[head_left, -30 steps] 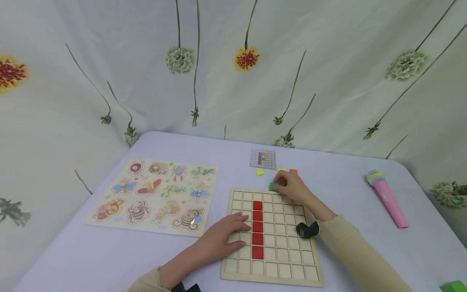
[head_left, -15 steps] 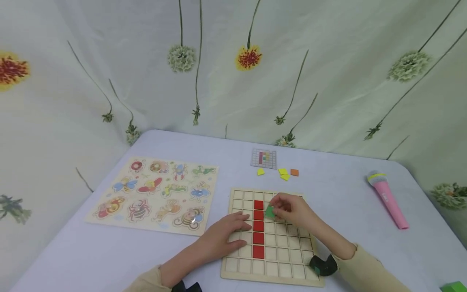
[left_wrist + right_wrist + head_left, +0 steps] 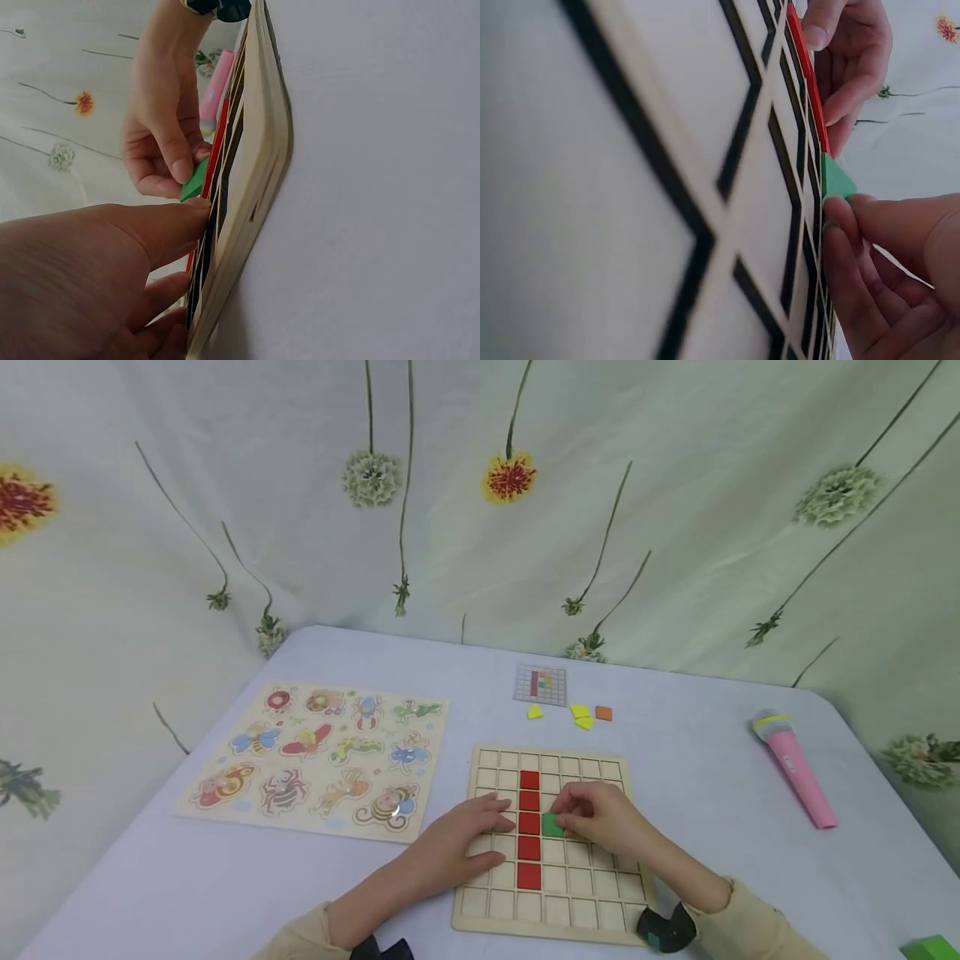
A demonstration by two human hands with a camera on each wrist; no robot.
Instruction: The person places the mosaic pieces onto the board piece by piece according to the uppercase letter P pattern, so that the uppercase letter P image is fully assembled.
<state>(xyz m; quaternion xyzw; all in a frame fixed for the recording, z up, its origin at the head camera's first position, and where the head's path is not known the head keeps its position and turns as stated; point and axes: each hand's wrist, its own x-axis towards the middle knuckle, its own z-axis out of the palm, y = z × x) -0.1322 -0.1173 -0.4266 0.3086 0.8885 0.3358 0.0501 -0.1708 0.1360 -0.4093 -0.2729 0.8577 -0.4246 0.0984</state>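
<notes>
In the head view a wooden grid board (image 3: 555, 927) lies on the table, with a column of several red square tiles (image 3: 529, 847) set in its cells. My right hand (image 3: 603, 818) pinches a green square tile (image 3: 552, 825) between thumb and fingers, just right of the middle red tile. The right wrist view shows that green tile (image 3: 837, 178) tilted up, one edge at the grid beside the red. My left hand (image 3: 457, 842) rests on the board's left side, fingers extended, fingertips near the red column; in the left wrist view its thumb touches the board's edge area.
Behind the board lie a small printed grid card (image 3: 541, 685), several yellow pieces (image 3: 580, 712) and an orange tile (image 3: 603, 713). An insect picture puzzle (image 3: 322, 760) is at left. A pink toy microphone (image 3: 798, 772) lies at right, and a green block (image 3: 932, 948) sits at the near right corner.
My right hand has taken the green tile from behind the board and brought it toward me, over the grid, to beside the middle red tile. The left hand has stayed in place.
</notes>
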